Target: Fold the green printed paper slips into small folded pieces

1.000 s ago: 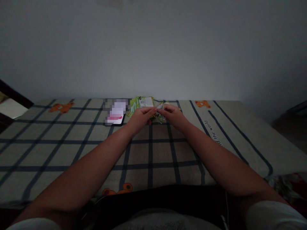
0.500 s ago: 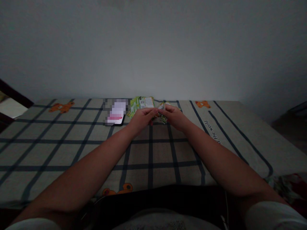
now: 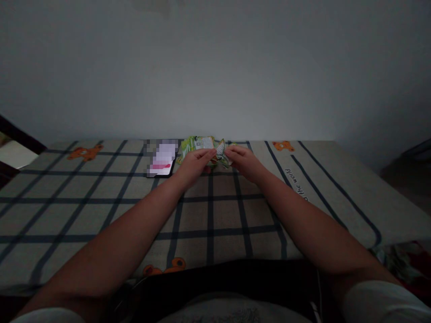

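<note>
Between my two hands is a small crinkled wrapper [image 3: 221, 149], green and white with print on it. My left hand [image 3: 195, 165] pinches its left side between thumb and fingers. The right side of the wrapper is in the closed fingers of my right hand [image 3: 244, 162]. Just behind my left hand lies a larger green packet [image 3: 202, 142] with a white printed label, its lower part covered by that hand. More green wrapping shows behind my right fingers, too small to make out.
A phone [image 3: 164, 157] with a lit, partly blurred screen lies left of the packet. Plaid cloth with orange bears [image 3: 134, 215] covers the surface, which meets a plain wall [image 3: 215, 72]. Dark wooden bars stand at the left edge, and patterned fabric shows at the lower right.
My hands have moved slightly apart, my left hand a little to the left. More of the wrapper now shows between them, standing up between the fingertips.
</note>
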A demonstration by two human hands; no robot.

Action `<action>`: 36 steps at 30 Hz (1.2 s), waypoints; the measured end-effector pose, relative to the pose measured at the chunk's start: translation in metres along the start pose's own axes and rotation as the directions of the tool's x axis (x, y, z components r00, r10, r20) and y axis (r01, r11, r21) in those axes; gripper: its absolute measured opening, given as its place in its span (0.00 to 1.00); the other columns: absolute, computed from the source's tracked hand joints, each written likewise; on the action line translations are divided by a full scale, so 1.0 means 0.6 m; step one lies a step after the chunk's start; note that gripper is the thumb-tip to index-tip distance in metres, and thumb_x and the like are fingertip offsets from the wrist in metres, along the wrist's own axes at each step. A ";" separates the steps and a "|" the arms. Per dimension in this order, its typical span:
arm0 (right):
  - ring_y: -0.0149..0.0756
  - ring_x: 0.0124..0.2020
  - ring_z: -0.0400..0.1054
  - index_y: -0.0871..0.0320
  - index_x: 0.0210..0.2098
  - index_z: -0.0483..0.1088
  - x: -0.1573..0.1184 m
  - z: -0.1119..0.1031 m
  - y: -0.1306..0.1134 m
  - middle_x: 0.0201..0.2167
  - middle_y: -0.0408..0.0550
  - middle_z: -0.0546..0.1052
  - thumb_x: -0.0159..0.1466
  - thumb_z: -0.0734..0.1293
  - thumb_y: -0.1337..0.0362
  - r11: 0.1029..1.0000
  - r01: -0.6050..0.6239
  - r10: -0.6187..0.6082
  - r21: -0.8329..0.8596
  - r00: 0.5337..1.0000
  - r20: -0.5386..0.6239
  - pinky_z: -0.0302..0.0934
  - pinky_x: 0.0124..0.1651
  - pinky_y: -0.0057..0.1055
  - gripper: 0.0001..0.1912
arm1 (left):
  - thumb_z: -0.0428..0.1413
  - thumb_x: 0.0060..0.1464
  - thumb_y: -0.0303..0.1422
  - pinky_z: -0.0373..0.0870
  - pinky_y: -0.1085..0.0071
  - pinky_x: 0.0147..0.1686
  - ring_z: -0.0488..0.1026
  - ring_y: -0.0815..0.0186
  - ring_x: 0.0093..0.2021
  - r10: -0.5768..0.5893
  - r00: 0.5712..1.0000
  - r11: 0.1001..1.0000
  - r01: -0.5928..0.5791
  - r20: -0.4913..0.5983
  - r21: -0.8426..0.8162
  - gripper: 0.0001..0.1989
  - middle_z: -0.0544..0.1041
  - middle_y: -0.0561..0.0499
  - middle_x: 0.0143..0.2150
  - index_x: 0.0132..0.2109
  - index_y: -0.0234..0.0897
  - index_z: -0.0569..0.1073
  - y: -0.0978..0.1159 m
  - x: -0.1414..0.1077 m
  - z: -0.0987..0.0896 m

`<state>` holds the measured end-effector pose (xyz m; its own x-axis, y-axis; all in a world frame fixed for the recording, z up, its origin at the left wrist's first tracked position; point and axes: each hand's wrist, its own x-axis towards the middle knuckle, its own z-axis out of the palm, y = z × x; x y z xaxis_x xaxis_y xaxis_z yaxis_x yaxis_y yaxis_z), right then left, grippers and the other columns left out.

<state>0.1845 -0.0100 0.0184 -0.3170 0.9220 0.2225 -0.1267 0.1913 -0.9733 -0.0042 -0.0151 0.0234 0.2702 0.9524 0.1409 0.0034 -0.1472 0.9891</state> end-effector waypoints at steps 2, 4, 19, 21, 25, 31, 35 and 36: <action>0.28 0.29 0.63 0.58 0.31 0.74 0.000 -0.001 -0.001 0.28 0.42 0.71 0.58 0.71 0.49 0.996 0.038 -0.039 -0.080 0.999 -0.014 0.59 0.32 0.28 0.17 | 0.60 0.50 0.54 0.63 0.76 0.23 0.71 0.67 0.32 -0.005 1.000 1.000 0.005 0.002 -0.012 0.26 0.79 0.45 0.37 0.42 0.34 0.80 0.002 -0.002 0.002; 0.27 0.27 0.60 0.58 0.30 0.74 -0.001 0.000 0.000 0.25 0.41 0.70 0.58 0.72 0.49 0.989 0.066 -0.071 -0.135 0.997 -0.034 0.57 0.31 0.28 0.17 | 0.60 0.51 0.53 0.62 0.76 0.22 0.71 0.68 0.31 -0.005 1.000 1.000 0.005 0.004 -0.013 0.25 0.78 0.46 0.36 0.40 0.34 0.80 0.004 -0.003 0.003; 0.29 0.29 0.63 0.57 0.32 0.77 0.004 -0.003 0.012 0.28 0.41 0.74 0.55 0.74 0.49 0.998 0.005 -0.013 -0.062 0.992 -0.129 0.56 0.32 0.28 0.17 | 0.64 0.49 0.48 0.62 0.78 0.23 0.73 0.67 0.36 -0.091 0.994 0.980 0.100 0.060 -0.171 0.20 0.79 0.46 0.41 0.42 0.37 0.81 0.006 -0.004 0.004; 0.29 0.28 0.62 0.58 0.31 0.76 0.002 -0.003 0.009 0.26 0.41 0.72 0.55 0.74 0.49 0.992 0.020 -0.037 -0.125 0.990 -0.136 0.55 0.32 0.28 0.17 | 0.65 0.48 0.48 0.62 0.77 0.24 0.73 0.68 0.34 -0.079 0.996 0.991 0.083 0.042 -0.102 0.20 0.80 0.46 0.41 0.43 0.38 0.81 0.003 -0.003 0.001; 0.28 0.26 0.58 0.59 0.27 0.75 -0.003 0.000 -0.001 0.22 0.39 0.70 0.55 0.74 0.50 0.966 0.028 -0.066 -0.257 0.988 -0.140 0.53 0.31 0.29 0.17 | 0.66 0.46 0.48 0.62 0.75 0.23 0.71 0.69 0.30 -0.033 0.999 0.999 0.032 0.009 0.043 0.22 0.81 0.46 0.40 0.43 0.37 0.82 0.002 -0.002 -0.004; 0.29 0.31 0.67 0.57 0.35 0.76 0.002 0.003 0.004 0.32 0.43 0.76 0.52 0.76 0.53 0.999 0.011 -0.019 -0.045 0.985 -0.169 0.61 0.37 0.30 0.17 | 0.67 0.44 0.48 0.60 0.75 0.23 0.70 0.69 0.29 -0.048 0.998 0.998 0.049 -0.047 0.026 0.21 0.81 0.45 0.37 0.39 0.35 0.82 0.009 -0.001 -0.002; 0.30 0.32 0.67 0.58 0.33 0.77 0.003 -0.003 0.007 0.30 0.44 0.76 0.55 0.74 0.51 0.997 0.024 -0.035 -0.070 0.988 -0.152 0.63 0.39 0.31 0.16 | 0.68 0.43 0.46 0.58 0.75 0.22 0.70 0.71 0.27 -0.077 0.995 0.997 0.076 -0.063 -0.006 0.19 0.81 0.46 0.35 0.36 0.34 0.82 0.009 0.002 -0.004; 0.31 0.32 0.67 0.58 0.32 0.78 0.002 -0.004 0.007 0.29 0.44 0.76 0.55 0.74 0.51 0.994 0.029 -0.044 -0.104 0.988 -0.149 0.63 0.39 0.32 0.15 | 0.68 0.42 0.46 0.57 0.75 0.22 0.70 0.71 0.27 -0.085 0.994 0.996 0.085 -0.064 -0.004 0.19 0.80 0.46 0.34 0.36 0.35 0.82 0.008 0.003 -0.004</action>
<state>0.1860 -0.0072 0.0146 -0.1678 0.9524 0.2546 -0.0372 0.2520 -0.9670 -0.0063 -0.0135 0.0284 0.2065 0.9767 0.0588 0.0228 -0.0648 0.9976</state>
